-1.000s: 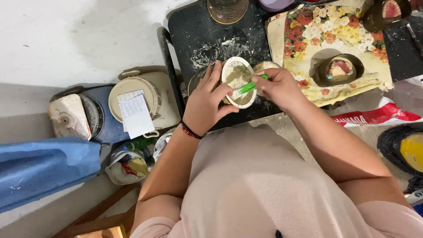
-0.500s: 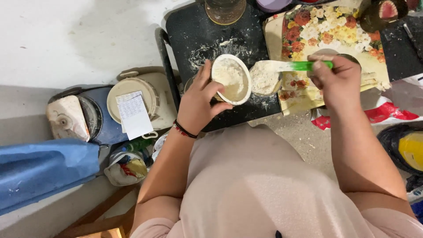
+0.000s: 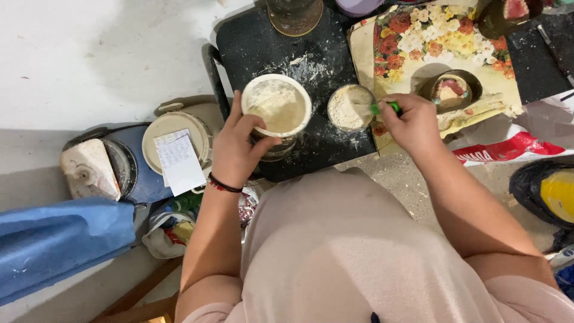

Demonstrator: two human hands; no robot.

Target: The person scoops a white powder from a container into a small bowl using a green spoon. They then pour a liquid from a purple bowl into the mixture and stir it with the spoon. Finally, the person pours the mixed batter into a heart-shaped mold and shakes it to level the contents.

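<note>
Above, my left hand (image 3: 234,149) clamps the white cup (image 3: 277,106) of pale mix by its rim over the black tray (image 3: 251,48); light, likely slippery with powder. Right hand (image 3: 412,122) fingers pinch a green-handled spoon (image 3: 382,108) in the small powder bowl (image 3: 350,107)

there is only one view, and it is riding on my head, looking almost straight down over my chest and lap. it is sitting close enough that my torso is filling the lower half of the picture and both forearms are running up from it. my left hand (image 3: 236,149) and right hand (image 3: 412,122) are landing in the upper middle, over the black tray (image 3: 251,42). the pale floor (image 3: 89,60) is taking the upper left, a floral board (image 3: 418,30) the upper right. no second view is sharing any of this.
</note>
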